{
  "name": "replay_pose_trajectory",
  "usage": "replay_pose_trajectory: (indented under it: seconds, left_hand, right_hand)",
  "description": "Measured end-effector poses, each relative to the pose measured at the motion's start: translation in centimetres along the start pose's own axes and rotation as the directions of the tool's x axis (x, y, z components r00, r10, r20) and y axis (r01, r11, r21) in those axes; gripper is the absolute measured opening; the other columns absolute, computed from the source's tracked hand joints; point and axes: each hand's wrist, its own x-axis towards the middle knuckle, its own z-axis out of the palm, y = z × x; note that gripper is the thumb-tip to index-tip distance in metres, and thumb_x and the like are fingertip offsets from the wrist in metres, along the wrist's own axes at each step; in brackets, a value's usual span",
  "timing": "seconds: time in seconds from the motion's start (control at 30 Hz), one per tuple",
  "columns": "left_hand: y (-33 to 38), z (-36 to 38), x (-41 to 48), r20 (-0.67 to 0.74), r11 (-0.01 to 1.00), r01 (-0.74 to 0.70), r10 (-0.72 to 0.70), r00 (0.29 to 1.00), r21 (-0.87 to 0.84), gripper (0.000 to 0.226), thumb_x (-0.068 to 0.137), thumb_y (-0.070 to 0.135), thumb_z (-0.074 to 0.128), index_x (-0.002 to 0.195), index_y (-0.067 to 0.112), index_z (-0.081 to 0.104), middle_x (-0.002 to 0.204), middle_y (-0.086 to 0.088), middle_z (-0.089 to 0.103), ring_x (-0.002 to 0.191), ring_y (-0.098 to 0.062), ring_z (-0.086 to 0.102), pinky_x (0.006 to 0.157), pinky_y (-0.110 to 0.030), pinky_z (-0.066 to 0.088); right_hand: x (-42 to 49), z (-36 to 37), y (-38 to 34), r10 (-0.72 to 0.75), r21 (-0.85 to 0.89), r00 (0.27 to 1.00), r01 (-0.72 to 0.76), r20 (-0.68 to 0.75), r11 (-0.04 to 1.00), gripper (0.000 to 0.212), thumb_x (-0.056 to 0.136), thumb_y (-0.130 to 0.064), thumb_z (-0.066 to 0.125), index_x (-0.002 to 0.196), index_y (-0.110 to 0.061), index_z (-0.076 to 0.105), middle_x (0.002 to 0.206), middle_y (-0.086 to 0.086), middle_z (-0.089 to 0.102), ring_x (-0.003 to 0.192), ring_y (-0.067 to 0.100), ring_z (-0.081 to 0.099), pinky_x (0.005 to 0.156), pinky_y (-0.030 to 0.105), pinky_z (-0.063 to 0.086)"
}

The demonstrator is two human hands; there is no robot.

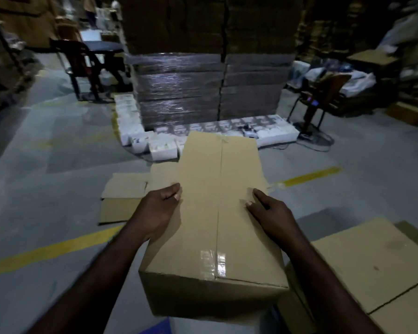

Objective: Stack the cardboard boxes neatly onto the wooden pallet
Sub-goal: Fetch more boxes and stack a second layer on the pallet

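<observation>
A long taped cardboard box (217, 213) is held up in front of me, its top seam running away from me. My left hand (158, 208) grips its left edge, thumb on top and fingers curled over the side. My right hand (269, 213) grips the right edge the same way. Another sealed cardboard box (367, 263) sits low at the right, close beside the held one. No wooden pallet is visible; the held box hides the floor under it.
Flattened cardboard (123, 198) lies on the grey floor ahead left. A tall shrink-wrapped stack of cartons (203, 75) stands ahead, ringed by small white boxes (140, 131). Chairs (82, 66) stand at the left and right. Yellow floor lines (58, 249) cross the floor.
</observation>
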Motion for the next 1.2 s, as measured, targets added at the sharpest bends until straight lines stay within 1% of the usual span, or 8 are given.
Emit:
replay_pose_trajectory:
  seconds: [0.17,0.53,0.67,0.77,0.83,1.0,1.13,1.2]
  left_hand:
    - [0.9,1.2,10.2,0.167,0.995,-0.070,0.057,0.984,0.072,0.036,0.096,0.022,0.062,0.131,0.016,0.062,0.136,0.006,0.057,0.126,-0.005,0.051,0.114,-0.028,0.033]
    - [4.0,14.2,29.7,0.399,0.990,-0.088,0.038,0.916,0.107,0.053,0.085,0.033,0.075,0.133,0.017,0.060,0.135,0.012,0.057,0.122,-0.001,0.054,0.112,-0.029,0.038]
    - [5.8,21.0,37.5,0.438,0.990,-0.056,-0.006,0.899,0.127,0.052,0.080,0.038,0.078,0.127,0.020,0.065,0.128,0.014,0.062,0.110,0.000,0.060,0.105,-0.030,0.046]
    - [7.8,26.1,42.2,0.476,0.994,-0.033,-0.021,0.879,0.105,0.028,0.081,0.032,0.079,0.108,0.025,0.072,0.112,0.012,0.068,0.093,-0.003,0.063,0.084,-0.022,0.048]
    - [9.1,29.8,45.5,0.495,0.996,-0.021,-0.026,0.868,0.089,0.035,0.081,0.027,0.080,0.115,0.023,0.071,0.110,0.011,0.069,0.093,-0.005,0.066,0.079,-0.021,0.050]
    - [12.3,37.7,51.3,0.597,0.993,-0.063,-0.009,0.802,0.100,0.045,0.082,0.028,0.079,0.124,0.014,0.067,0.120,0.008,0.066,0.107,-0.008,0.064,0.094,-0.026,0.048]
    - [14.4,44.5,56.3,0.672,0.993,-0.078,0.000,0.741,0.085,0.018,0.072,0.032,0.082,0.085,0.037,0.071,0.099,0.017,0.068,0.093,-0.004,0.064,0.086,-0.026,0.050]
    - [15.3,48.1,58.8,0.705,0.994,-0.079,0.005,0.709,0.072,0.018,0.074,0.029,0.083,0.082,0.038,0.069,0.094,0.020,0.067,0.089,-0.004,0.064,0.082,-0.025,0.051]
  right_hand:
    - [5.1,-0.4,-0.2,0.115,0.051,0.986,-0.109,-0.119,0.993,0.058,0.094,-0.043,0.062,0.146,-0.022,0.049,0.148,-0.001,0.050,0.135,0.017,0.047,0.107,0.027,0.036]
    - [20.3,-4.9,6.5,0.319,0.172,0.909,-0.280,-0.270,0.944,0.057,0.093,-0.041,0.064,0.145,-0.023,0.050,0.148,0.000,0.050,0.135,0.018,0.047,0.101,0.021,0.034]
    - [27.5,-8.3,10.2,0.377,0.249,0.881,-0.311,-0.288,0.917,0.059,0.092,-0.043,0.065,0.145,-0.025,0.050,0.148,-0.002,0.049,0.134,0.016,0.048,0.102,0.022,0.036]
    - [31.9,-11.4,12.2,0.403,0.256,0.867,-0.335,-0.293,0.907,0.061,0.092,-0.049,0.062,0.147,-0.027,0.048,0.150,-0.004,0.047,0.136,0.017,0.045,0.102,0.023,0.035]
    - [34.7,-13.8,13.9,0.423,0.253,0.851,-0.355,-0.311,0.900,0.061,0.093,-0.051,0.061,0.147,-0.027,0.047,0.151,-0.003,0.046,0.137,0.018,0.044,0.100,0.022,0.034]
    - [39.4,-19.0,17.1,0.489,0.279,0.796,-0.409,-0.357,0.869,0.062,0.092,-0.053,0.061,0.148,-0.028,0.046,0.152,-0.001,0.045,0.137,0.020,0.044,0.110,0.034,0.038]
    - [43.4,-22.6,20.0,0.535,0.329,0.738,-0.427,-0.412,0.842,0.062,0.093,-0.048,0.062,0.148,-0.025,0.046,0.152,-0.002,0.044,0.137,0.018,0.044,0.104,0.025,0.037]
    - [45.6,-24.3,21.6,0.562,0.360,0.709,-0.437,-0.427,0.825,0.060,0.095,-0.044,0.062,0.148,-0.023,0.045,0.153,-0.002,0.042,0.137,0.017,0.043,0.098,0.019,0.033]
